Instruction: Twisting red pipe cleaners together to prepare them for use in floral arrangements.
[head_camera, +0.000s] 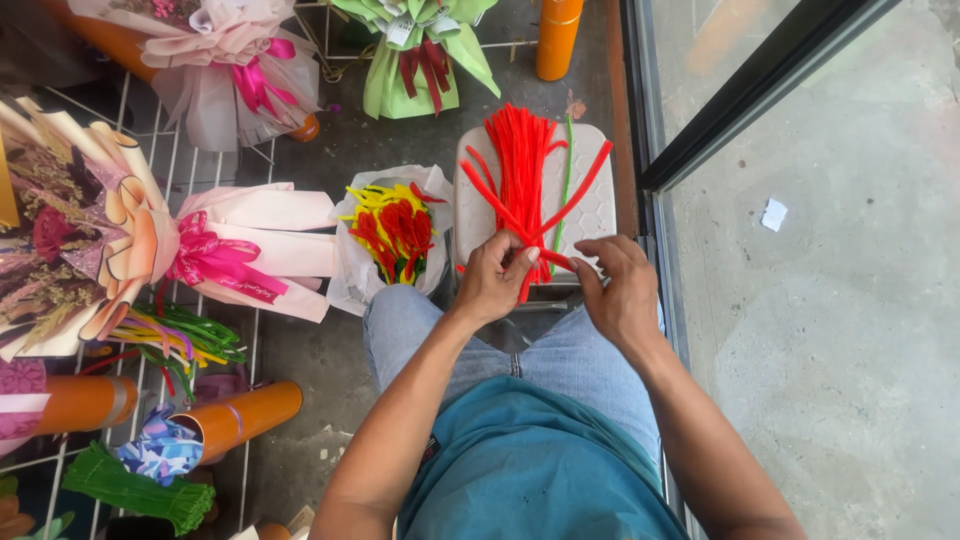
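**Red stems gathered and bound over a white stool**

A bundle of red fuzzy stems (522, 160) is held over a white stool (590, 215), just past the knees. The near end of the bundle is clenched in the left hand (492, 280), while a loose red stem is pinched by the right hand (620, 290) just beside it. For a tight wrap, the bundle is best kept squeezed and the loose stem drawn taut. A single green stem (566, 170) lies alongside.
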